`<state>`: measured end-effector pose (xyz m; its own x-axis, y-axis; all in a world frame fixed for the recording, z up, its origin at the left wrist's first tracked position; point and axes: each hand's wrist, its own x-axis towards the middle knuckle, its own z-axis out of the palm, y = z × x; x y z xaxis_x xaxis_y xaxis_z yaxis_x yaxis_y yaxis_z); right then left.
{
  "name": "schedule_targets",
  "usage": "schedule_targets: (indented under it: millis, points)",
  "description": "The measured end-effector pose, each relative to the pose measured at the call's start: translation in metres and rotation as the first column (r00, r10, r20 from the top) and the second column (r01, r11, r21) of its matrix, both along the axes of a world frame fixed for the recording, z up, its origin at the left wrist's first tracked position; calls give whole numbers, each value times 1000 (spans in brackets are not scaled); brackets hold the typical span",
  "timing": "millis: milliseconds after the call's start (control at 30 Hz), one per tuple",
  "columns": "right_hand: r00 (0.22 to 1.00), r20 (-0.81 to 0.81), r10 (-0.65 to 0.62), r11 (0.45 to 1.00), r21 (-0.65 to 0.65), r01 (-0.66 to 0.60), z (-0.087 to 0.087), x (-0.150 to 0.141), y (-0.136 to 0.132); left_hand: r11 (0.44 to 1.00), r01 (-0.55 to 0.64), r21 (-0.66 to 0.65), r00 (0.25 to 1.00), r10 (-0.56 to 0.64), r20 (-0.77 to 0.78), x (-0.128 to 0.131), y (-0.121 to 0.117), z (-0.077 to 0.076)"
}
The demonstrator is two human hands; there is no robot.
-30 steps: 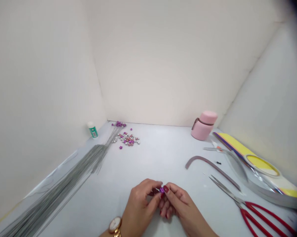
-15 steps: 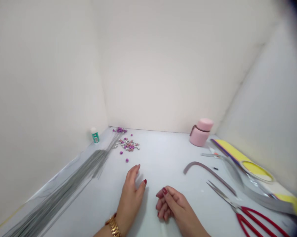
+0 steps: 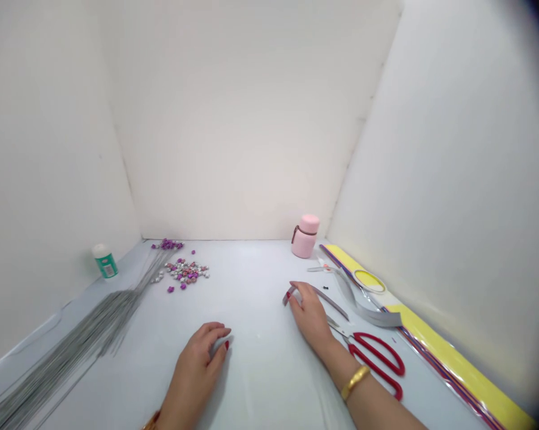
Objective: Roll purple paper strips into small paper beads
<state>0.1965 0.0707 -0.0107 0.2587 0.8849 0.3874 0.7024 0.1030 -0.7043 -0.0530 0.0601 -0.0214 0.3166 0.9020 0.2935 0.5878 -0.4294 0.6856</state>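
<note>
Right hand (image 3: 309, 313) has its fingers on the curved grey paper strip (image 3: 327, 300), grip unclear; strip likely light and limp, best pinched near its curled end; left hand (image 3: 195, 364) open, empty, well apart.

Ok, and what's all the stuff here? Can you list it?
small bottle: one, white and green, back left
thin wires: many, grey, along left wall
flower beads: many, purple and silver, back left
flask: one, pink, back wall
small scissors: one, silver and orange, near flask
big scissors: one, red handles, front right
curved strip: one, grey, right of middle
paper pack: one, yellow, along right wall
left hand: one, on table, front
right hand: one, touching curved strip, gold bangle
</note>
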Motion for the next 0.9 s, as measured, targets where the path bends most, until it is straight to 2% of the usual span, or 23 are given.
schedule_targets:
  millis: [133, 267, 367, 467, 633, 700, 767, 833, 900]
  points:
    - [986, 132, 103, 994, -46, -98, -4, -2, -3, 1000, 10, 15, 1000, -10, -18, 0, -1, 0]
    - [924, 182, 337, 941, -98, -324, 0, -24, -21, 999, 17, 34, 1000, -17, -14, 1, 0, 1]
    - [841, 168, 514, 857, -127, -499, 7, -44, -35, 1000, 4, 18, 1000, -4, -11, 3, 0, 1]
    - [766, 107, 634, 772, -129, -622, 12, -61, -45, 999, -54, 6, 997, 55, -51, 6, -2, 0]
    - [552, -31, 833, 542, -150, -827, 18, -83, -57, 991, -127, 45, 980, 132, -146, 8, -4, -3]
    - [516, -75, 853, 502, -147, -852, 18, -87, -59, 989, -143, 48, 975, 149, -166, 8, -4, -3]
    - [553, -119, 825, 539, -130, -832, 16, -88, -59, 986, -160, 57, 966, 168, -196, 8, -5, -4]
    - [651, -151, 744, 642, -108, -759, 12, -85, -56, 984, -164, 68, 956, 176, -236, 8, -6, -3]
    - [776, -170, 608, 774, -91, -627, 6, -81, -50, 988, -135, 72, 954, 150, -259, 9, -7, -1]
